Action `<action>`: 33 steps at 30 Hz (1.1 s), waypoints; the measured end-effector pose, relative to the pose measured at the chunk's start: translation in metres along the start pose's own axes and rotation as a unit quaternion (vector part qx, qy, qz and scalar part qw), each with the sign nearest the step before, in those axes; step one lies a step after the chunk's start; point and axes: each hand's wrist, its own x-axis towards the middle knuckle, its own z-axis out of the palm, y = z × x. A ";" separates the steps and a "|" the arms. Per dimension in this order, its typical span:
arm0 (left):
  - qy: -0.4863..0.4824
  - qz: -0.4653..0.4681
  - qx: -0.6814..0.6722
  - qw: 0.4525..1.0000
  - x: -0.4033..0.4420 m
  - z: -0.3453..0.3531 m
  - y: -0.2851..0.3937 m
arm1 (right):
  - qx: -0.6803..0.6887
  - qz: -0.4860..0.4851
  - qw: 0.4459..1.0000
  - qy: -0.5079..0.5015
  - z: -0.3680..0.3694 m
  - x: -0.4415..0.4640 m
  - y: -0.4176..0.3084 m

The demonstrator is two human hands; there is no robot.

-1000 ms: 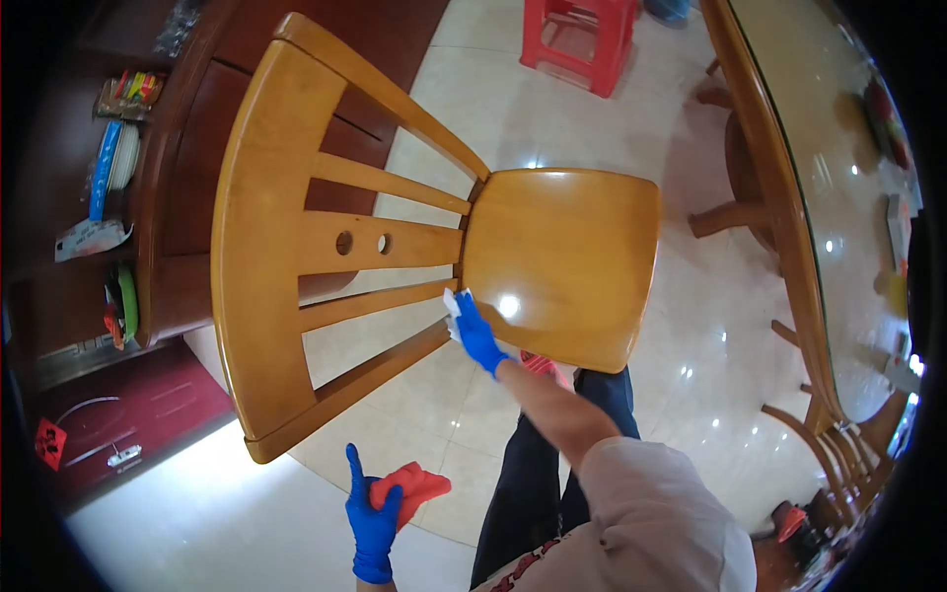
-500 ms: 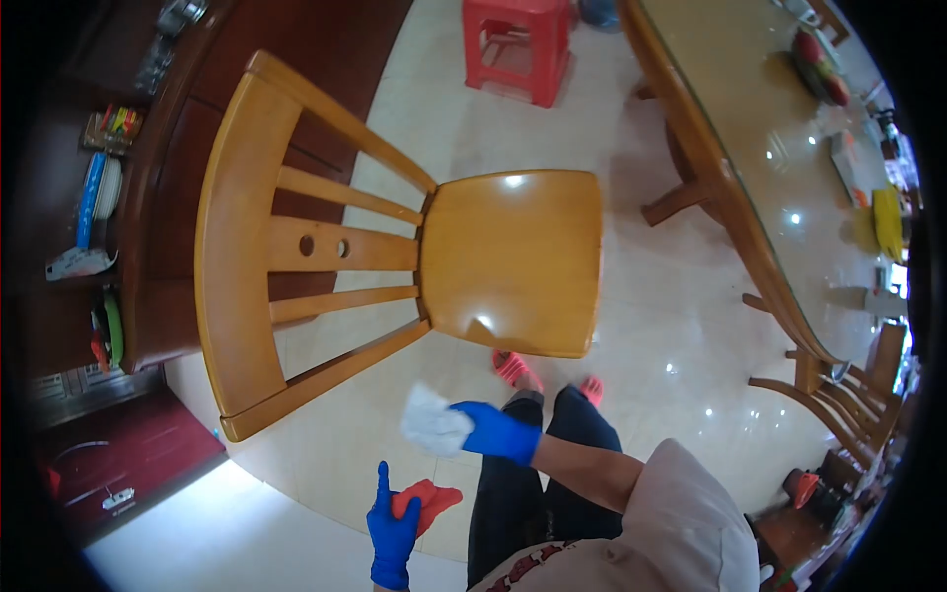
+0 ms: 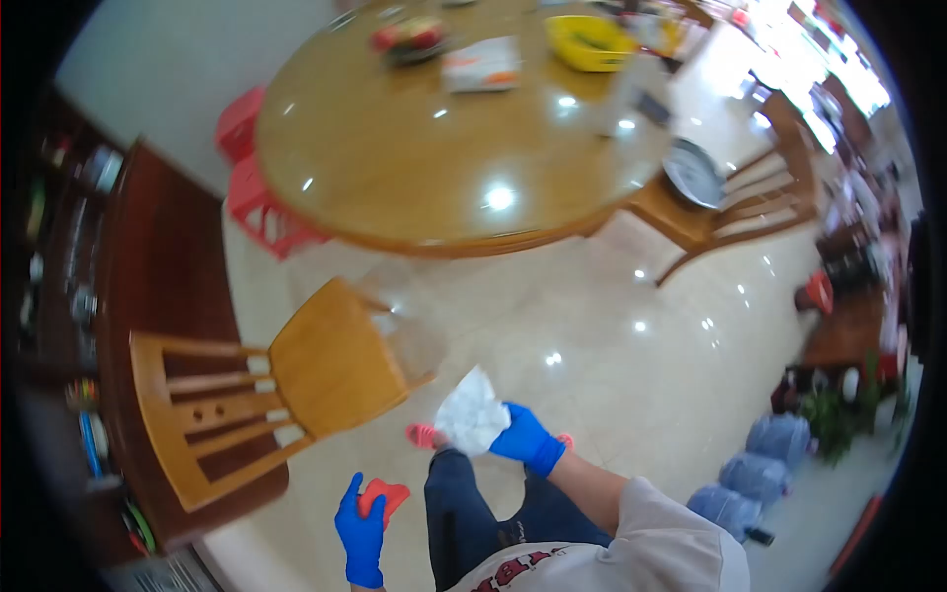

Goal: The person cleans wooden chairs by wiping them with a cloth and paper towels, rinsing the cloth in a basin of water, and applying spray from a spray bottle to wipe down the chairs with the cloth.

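My left hand [image 3: 361, 533], in a blue glove, holds a folded red cloth [image 3: 384, 499] between thumb and fingers, its index finger pointing up. In my right hand [image 3: 528, 437], also gloved in blue, is a crumpled white cloth [image 3: 473, 412], held above the floor in front of my legs. A wooden chair [image 3: 335, 360] stands to the left, its slatted back toward the dark red cabinet. Neither hand touches the chair.
Ahead is a round glass-topped table [image 3: 395, 158] bearing a yellow basket [image 3: 590, 44], a fruit bowl and a white packet [image 3: 480, 65]. Red stools [image 3: 261, 207] stand at its left. A second chair [image 3: 760, 197] holds a metal basin [image 3: 693, 174]. Large water bottles [image 3: 755, 474] stand at right.
The view has swung right toward the table. My right hand has come away from the chair with the white cloth, which now hangs more spread out. The red cloth stays in my left hand.
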 end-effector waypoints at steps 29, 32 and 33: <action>-0.477 0.321 -0.040 0.817 -0.064 0.555 0.726 | 0.407 -0.443 0.777 0.184 -0.404 -0.533 -0.512; -0.562 0.300 0.048 0.769 -0.074 0.620 0.778 | 0.394 -0.481 0.757 0.201 -0.459 -0.566 -0.565; -0.559 0.300 0.048 0.771 -0.077 0.640 0.789 | 0.383 -0.495 0.752 0.205 -0.479 -0.575 -0.584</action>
